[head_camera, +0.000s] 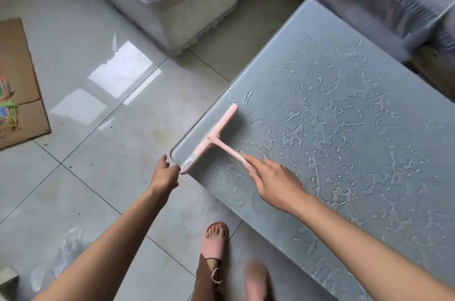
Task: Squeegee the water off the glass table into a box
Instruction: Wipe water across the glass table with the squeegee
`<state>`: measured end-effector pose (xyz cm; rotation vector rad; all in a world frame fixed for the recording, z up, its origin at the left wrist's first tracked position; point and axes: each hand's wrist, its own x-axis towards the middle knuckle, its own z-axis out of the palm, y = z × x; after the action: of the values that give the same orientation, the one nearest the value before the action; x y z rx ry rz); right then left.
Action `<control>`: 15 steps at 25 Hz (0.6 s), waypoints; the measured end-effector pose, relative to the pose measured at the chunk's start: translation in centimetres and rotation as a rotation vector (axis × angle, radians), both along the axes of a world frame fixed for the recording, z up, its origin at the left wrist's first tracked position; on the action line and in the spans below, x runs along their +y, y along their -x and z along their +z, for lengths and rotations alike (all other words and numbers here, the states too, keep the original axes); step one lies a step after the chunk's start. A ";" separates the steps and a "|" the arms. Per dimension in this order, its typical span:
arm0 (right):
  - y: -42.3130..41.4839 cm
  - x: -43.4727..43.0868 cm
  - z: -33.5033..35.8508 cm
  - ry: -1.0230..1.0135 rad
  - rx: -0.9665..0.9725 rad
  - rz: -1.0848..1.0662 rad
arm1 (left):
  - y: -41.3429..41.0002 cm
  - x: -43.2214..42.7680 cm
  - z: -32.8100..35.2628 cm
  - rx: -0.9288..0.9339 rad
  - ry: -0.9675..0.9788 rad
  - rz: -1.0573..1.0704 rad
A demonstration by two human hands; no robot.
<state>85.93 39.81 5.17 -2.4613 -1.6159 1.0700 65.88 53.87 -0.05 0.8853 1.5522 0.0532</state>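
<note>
Head view looks down on a glass table [344,37] whose top is spattered with water [344,113] in patches and beads. The right hand [275,182] grips the handle of a pink squeegee [211,138], fingers wrapped around the stem with the index finger stretched along it. Ahead of that hand and to its left, the squeegee's blade lies flat on the glass, running along the table's near-left edge, with one end of the blade at the rounded corner. Most of the water lies to the right of and beyond the right hand; the strip of glass between the blade and the edge looks nearly clear of it.

The left hand [163,172] sits just off the table corner, to the left of the right hand and apart from it. Its fingers are curled in, touching or nearly touching the near end of the blade; whether it is pinching anything I cannot tell. No box shows clearly under that corner.

Below the hands, on the tiled floor [98,153], stand two feet in pink slippers [215,241]. Far left of the left hand lies flat cardboard [19,84].
</note>
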 end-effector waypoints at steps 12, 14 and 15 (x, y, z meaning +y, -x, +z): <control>-1.3 0.2 4.8 -0.025 -0.142 0.034 | -0.7 3.0 -2.0 0.098 -0.049 -0.246; 0.1 4.0 3.4 -0.029 -0.141 0.104 | -0.2 3.5 -1.9 0.080 -0.042 -0.253; 0.3 5.2 2.8 -0.015 -0.143 0.123 | 0.2 3.7 -2.0 0.086 -0.053 -0.277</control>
<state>85.58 45.05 8.01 -2.5113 -1.8292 0.9078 65.69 57.55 -2.06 1.1501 1.4994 -0.1447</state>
